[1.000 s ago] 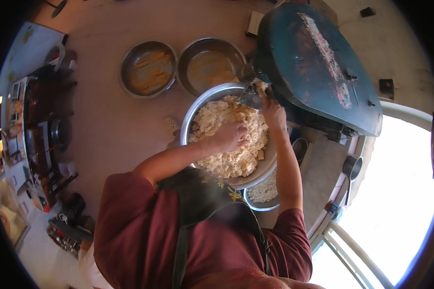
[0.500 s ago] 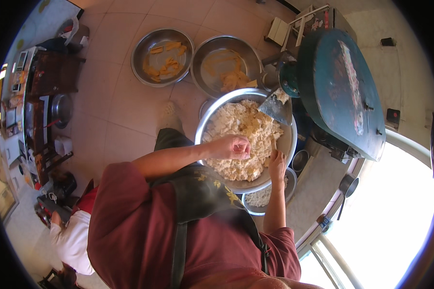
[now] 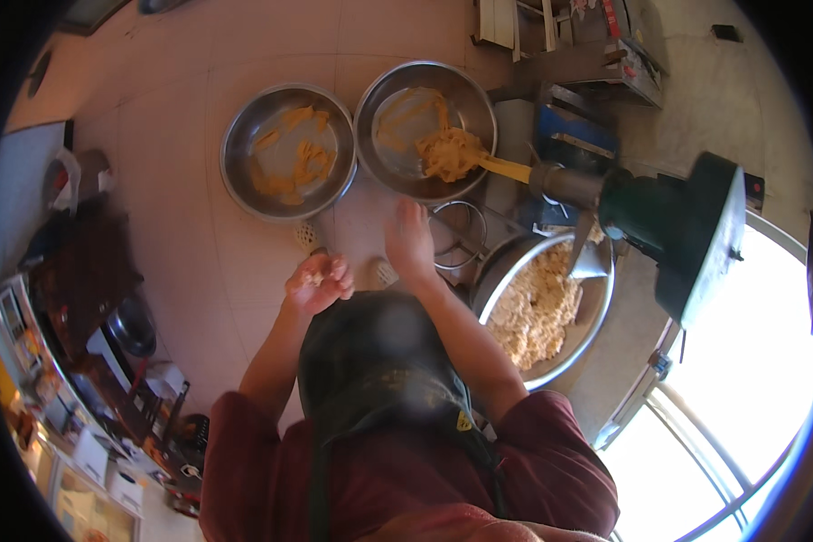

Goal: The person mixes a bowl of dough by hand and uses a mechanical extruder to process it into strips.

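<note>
My left hand [image 3: 320, 282] is raised beside the near edge of the left steel bowl [image 3: 232, 185], palm up, with loosely curled fingers apart and pale bits on them. My right hand [image 3: 409, 242] reaches forward just below the right steel bowl [image 3: 368, 158]; its fingers are smeared by motion. Both bowls stand on the floor with strips of yellow dough [image 3: 450, 154] inside. One yellow strip runs from the machine's spout [image 3: 560, 183] into the right bowl. To my right, a large steel bowl [image 3: 602, 318] holds crumbly pale dough [image 3: 537, 312].
The green machine [image 3: 668, 226] stands at the right, with a metal scoop [image 3: 589, 262] below its neck, over the crumbly dough. A round metal ring stand [image 3: 461, 237] is between the bowls. Dark furniture [image 3: 86, 298] lines the left; a bright window [image 3: 741, 397] is at the lower right.
Both hands have left the crumbly dough, and my body has turned so that the big bowl now lies to my right. A yellow strip now stretches visibly from the spout.
</note>
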`<state>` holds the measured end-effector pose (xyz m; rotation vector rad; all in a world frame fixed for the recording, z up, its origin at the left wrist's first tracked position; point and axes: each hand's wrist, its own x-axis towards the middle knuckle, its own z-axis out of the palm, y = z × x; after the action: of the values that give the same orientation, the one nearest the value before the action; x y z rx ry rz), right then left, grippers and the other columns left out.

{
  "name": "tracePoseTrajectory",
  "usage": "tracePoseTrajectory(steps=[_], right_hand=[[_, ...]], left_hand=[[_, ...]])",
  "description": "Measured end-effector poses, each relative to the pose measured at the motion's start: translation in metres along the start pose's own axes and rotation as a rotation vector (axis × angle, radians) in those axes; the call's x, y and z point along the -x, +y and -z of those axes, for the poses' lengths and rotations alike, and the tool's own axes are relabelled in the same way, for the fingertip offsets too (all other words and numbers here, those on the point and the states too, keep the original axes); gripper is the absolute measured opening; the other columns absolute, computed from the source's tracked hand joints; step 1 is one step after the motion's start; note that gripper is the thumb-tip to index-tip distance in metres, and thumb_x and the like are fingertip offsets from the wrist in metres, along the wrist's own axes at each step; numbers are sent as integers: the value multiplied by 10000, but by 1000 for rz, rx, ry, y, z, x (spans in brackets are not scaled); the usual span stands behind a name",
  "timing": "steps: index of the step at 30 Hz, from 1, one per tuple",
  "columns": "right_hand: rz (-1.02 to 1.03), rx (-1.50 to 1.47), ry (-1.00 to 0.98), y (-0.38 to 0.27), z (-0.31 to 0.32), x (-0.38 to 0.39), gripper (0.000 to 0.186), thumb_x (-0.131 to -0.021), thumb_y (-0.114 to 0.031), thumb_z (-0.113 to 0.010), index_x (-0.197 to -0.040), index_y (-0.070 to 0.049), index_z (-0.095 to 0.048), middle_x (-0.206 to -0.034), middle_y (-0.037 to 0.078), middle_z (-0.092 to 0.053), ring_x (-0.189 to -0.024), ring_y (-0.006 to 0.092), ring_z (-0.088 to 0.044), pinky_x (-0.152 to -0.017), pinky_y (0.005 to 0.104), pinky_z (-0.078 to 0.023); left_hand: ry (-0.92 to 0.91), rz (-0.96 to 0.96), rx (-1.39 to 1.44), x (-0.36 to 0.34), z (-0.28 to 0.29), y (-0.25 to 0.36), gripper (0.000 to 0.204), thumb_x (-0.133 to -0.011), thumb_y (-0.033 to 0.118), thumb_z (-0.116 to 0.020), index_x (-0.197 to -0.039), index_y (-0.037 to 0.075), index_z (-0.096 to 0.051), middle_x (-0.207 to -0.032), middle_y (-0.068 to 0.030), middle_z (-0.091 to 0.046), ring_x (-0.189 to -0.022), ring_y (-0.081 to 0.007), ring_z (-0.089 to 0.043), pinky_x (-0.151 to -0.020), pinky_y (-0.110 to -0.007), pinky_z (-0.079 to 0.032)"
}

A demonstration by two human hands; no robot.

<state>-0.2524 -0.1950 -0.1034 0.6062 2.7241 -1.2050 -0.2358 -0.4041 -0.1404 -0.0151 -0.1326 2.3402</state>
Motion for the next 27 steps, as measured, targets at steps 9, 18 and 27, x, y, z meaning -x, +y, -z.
tracePoseTrajectory(steps=[9, 18, 27], right_hand=[[-129, 983, -673, 383, -246, -222, 543, -912, -204, -571, -1395, 18, -459, -1398, 285, -478, -1295, 463, -458, -1062, 553, -368], [-76, 1462, -397, 628, -313, -378, 562, -955, -180, -493, -1476, -22, -354, -1438, 331, -406, -1237, 484, -479, -1029, 547, -391], [-86, 1058, -573, 645, -255, -392, 214, -884, -76, -553, -1094, -34, -556, -1052, 194, -633, -845, 357, -683, -687, 408, -564]], left_hand=[[425, 80, -208, 4, 186, 80, 192, -924, 279, -677, -913, 110, -586, -1048, -147, -530, -955, -362, -584, -798, -471, -517], [576, 90, -411, -50, 337, 127, 245, -915, 276, -683, -868, 57, -585, -1009, -197, -532, -840, -412, -609, -722, -506, -512], [644, 161, -348, -84, 354, 127, 185, -871, 192, -703, -871, 55, -578, -1032, -188, -545, -908, -405, -594, -765, -495, -501]])
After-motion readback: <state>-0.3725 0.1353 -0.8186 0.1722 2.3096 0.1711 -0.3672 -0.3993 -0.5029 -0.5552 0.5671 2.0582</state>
